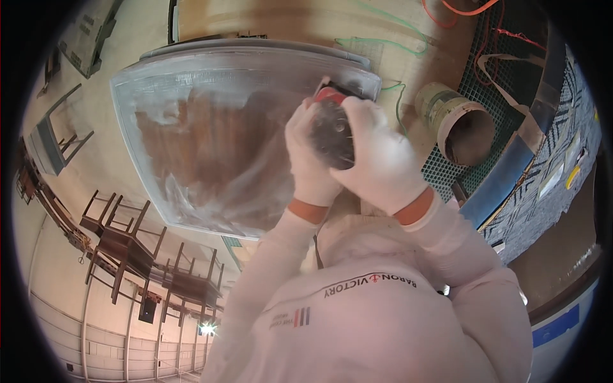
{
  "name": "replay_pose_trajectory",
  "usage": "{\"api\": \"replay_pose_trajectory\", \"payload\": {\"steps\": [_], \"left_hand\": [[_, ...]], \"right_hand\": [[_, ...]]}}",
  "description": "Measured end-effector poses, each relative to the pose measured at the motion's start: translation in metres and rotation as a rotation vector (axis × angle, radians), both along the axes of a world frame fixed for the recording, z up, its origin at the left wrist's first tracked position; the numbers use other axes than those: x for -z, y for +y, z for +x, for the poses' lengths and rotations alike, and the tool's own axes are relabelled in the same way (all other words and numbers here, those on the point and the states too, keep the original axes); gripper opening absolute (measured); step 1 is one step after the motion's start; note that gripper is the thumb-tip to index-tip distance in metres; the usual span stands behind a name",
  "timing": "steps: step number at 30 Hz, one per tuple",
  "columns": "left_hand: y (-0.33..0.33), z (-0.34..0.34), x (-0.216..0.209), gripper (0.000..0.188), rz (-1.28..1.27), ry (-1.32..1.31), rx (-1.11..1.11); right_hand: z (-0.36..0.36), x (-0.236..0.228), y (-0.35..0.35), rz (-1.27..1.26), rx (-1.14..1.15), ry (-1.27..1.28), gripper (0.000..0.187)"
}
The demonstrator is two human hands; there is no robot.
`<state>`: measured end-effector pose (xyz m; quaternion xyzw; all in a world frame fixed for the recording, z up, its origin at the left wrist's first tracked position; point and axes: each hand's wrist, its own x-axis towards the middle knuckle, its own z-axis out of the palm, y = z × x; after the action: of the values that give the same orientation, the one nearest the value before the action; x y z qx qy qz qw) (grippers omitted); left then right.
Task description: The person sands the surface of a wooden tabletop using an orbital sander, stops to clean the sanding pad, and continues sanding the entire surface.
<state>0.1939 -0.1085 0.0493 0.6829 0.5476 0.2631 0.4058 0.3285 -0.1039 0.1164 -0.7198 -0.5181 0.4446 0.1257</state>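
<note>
Both of my hands wear white gloves with orange-brown cuffs. My left hand (308,150) and my right hand (385,153) are closed round opposite sides of a red and dark power sander (332,131). The sander rests near the far right corner of a large panel (191,150), on its pale border. The panel has a brown, streaky middle, with whitish dust or film smeared over it and a light grey edge all round. My hands hide the sander's grip and part of its underside.
A worn cylindrical drum (469,131) lies open-ended to the right on green mesh (440,167). Green hose (399,51) and orange cord (469,11) trail beyond the panel. Dark wooden chair frames (124,246) stand at left, and patterned grey fabric (543,198) covers a surface at right.
</note>
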Motion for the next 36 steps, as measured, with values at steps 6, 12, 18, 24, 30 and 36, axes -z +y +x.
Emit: {"api": "replay_pose_trajectory", "payload": {"steps": [6, 12, 18, 24, 30, 36], "left_hand": [[-0.016, 0.008, 0.007, 0.072, -0.056, -0.019, -0.084], [0.007, -0.028, 0.010, 0.078, -0.096, -0.178, -0.145], [0.020, -0.014, 0.003, 0.063, -0.019, -0.127, 0.278], [0.035, -0.051, -0.015, 0.060, 0.029, -0.047, 0.498], [0.076, -0.039, -0.012, 0.058, 0.108, -0.077, 0.711], [0.054, -0.027, -0.003, 0.066, 0.000, -0.159, 0.666]], "right_hand": [[0.011, -0.009, 0.010, -0.112, -0.085, -0.007, 0.067], [-0.029, -0.014, 0.038, -0.288, -0.134, -0.024, 0.068], [-0.021, 0.001, -0.028, 0.053, 0.265, -0.034, 0.085], [-0.059, -0.002, -0.046, 0.137, 0.322, 0.108, 0.094], [-0.064, 0.008, -0.029, 0.176, 0.442, -0.013, 0.083], [-0.048, 0.002, -0.037, 0.074, 0.458, -0.031, 0.077]]}}
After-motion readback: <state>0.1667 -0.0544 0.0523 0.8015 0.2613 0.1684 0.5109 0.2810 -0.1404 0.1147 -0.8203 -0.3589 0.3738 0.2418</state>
